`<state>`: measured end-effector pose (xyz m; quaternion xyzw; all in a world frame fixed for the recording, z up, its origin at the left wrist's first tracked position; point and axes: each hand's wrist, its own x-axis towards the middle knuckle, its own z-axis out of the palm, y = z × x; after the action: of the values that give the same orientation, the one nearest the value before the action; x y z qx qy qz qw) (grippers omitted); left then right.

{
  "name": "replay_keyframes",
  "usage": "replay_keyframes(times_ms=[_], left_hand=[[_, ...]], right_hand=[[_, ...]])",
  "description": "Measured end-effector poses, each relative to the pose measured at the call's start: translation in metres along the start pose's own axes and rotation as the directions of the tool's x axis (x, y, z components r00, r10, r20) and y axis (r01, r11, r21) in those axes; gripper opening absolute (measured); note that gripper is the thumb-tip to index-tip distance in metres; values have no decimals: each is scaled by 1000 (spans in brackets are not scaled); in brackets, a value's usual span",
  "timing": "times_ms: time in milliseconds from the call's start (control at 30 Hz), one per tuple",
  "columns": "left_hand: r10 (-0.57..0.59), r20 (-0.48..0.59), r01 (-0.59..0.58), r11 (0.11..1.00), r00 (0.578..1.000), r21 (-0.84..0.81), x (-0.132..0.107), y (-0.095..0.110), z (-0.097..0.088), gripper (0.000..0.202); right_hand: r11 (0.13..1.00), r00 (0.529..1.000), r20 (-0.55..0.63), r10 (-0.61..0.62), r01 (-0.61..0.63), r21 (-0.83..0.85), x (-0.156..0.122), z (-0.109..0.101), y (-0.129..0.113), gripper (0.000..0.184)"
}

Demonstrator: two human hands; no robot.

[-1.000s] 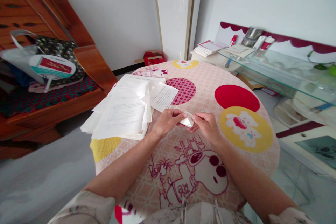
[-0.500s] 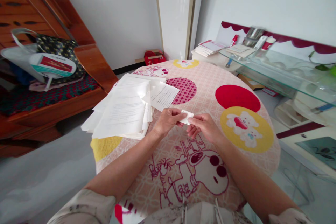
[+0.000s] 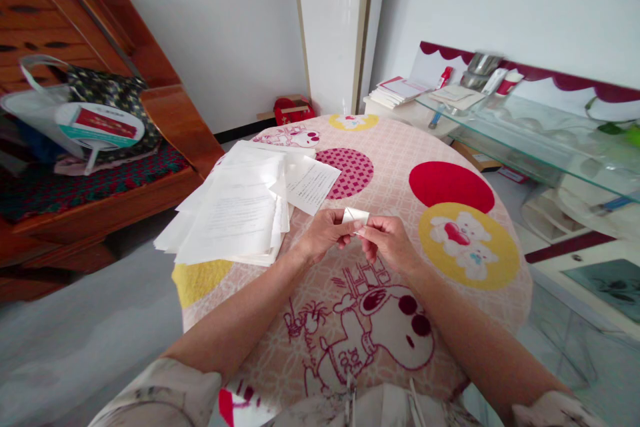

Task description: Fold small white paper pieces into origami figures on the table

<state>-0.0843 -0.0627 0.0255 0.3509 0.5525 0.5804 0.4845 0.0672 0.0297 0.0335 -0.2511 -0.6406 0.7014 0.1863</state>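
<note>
A small folded piece of white paper [image 3: 356,215] is held between my two hands, above the near middle of the round table. My left hand [image 3: 327,233] pinches its left side, thumb on top. On the right side, my right hand [image 3: 387,238] grips the lower edge between thumb and fingers. Both thumbs come close together at the paper's lower part and cover some of it. Beyond my left hand lies a loose printed sheet [image 3: 315,181], partly over a spread stack of printed papers [image 3: 235,207].
A patterned cloth [image 3: 390,147] covers the table. At right stands a glass-topped shelf [image 3: 520,123] with booklets [image 3: 397,90], a red-and-white cup [image 3: 510,82] and metal containers. A wooden bench [image 3: 170,120] at left bears a bag and a hand fan [image 3: 100,125]. A tall white cabinet-like unit [image 3: 333,33] stands behind.
My left thumb has moved down along the folded paper, and more of its upper face shows. My right fingers have drawn in closer beneath it. The printed papers lie unchanged.
</note>
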Motion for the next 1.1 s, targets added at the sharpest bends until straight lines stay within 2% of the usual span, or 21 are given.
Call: replay_keyframes(times_ms=[200,333,567,767,933,1033,1100], left_hand=[[-5,-16,4,997,1000,-73,-1,4,3,45],[-3,-2,3,989,1000,-148,-1,5,5,44],[65,-62,-71,993,996,-99,3,-3,2,44],[60,-69,-69,989,996,-134,3,-1,0,39],[42,-97,-51,995,994,-86,2,-2,0,38],[84,-131,-91,995,988,-47,2,-3,0,44],[97,-117,-102,994,988,-33,2,-3,0,49]], right_hand=[[998,998,24,-63,64,-11,-1,3,0,27],[998,997,49,-53,53,-18,0,0,1,26],[999,998,59,-19,21,-31,1,1,0,26],[999,995,100,6,-1,-49,-2,1,-3,28],[995,989,142,44,-31,-90,-4,3,-4,24],[996,987,149,53,-42,-77,-3,4,-2,25],[997,987,153,48,-40,-59,-1,2,1,28]])
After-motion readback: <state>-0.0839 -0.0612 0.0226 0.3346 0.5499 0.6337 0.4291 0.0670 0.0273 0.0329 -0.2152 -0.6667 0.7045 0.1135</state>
